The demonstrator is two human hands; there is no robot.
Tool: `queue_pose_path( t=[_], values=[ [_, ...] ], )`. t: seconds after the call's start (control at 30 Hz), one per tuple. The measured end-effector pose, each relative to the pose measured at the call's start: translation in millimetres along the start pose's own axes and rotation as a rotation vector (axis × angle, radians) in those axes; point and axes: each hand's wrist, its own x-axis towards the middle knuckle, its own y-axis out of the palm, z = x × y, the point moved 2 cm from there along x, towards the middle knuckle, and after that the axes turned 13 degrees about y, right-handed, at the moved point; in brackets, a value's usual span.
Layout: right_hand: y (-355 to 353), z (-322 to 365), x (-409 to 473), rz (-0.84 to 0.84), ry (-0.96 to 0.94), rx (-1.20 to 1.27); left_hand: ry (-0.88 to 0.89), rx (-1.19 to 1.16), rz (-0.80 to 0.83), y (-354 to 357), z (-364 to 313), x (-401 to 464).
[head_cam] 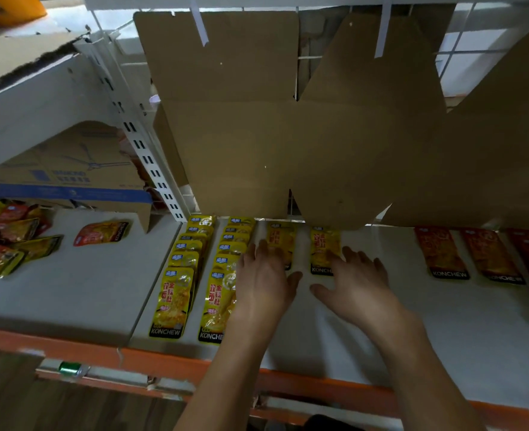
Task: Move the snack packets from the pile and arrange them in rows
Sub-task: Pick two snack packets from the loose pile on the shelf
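Two overlapping rows of yellow snack packets lie on the white shelf [443, 337]: a left row [176, 290] and a second row [222, 275]. Two single yellow packets lie further back, one [280, 241] under the fingers of my left hand [264, 278] and one [324, 247] touched by the fingertips of my right hand [356, 281]. Both hands lie flat, palms down, fingers spread, gripping nothing. A mixed pile of red and yellow packets [5, 237] sits at the far left, with a loose red-yellow packet [101, 233] beside it.
Red packets [440, 253] lie flat in a row at the right. Brown cardboard sheets [288, 119] hang over the back of the shelf. A cardboard box [70, 175] stands behind the pile. An orange rail [163, 362] edges the shelf front.
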Motion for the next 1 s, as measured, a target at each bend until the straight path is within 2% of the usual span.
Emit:
queue_pose_path(
  t=[0.23, 0.43, 0.6, 0.9, 1.0],
  values=[
    [0, 21, -27, 0.051, -0.115, -0.02, -0.075, 0.02, -0.015, -14, 10, -53],
    [9, 58, -55, 0.106, -0.217, -0.093, -0.205, 0.004, 0.073, -33, 34, -93],
    [15, 101, -77, 0.063, -0.359, -0.072, -0.301, -0.038, 0.044, -49, 64, -128],
    [41, 206, -125, 0.058, -0.492, -0.138, -0.388, -0.05, -0.021, -80, 149, -210],
    [57, 241, -144, 0.03, -0.537, -0.135, -0.404, -0.008, -0.114, -88, 181, -236]
  ],
)
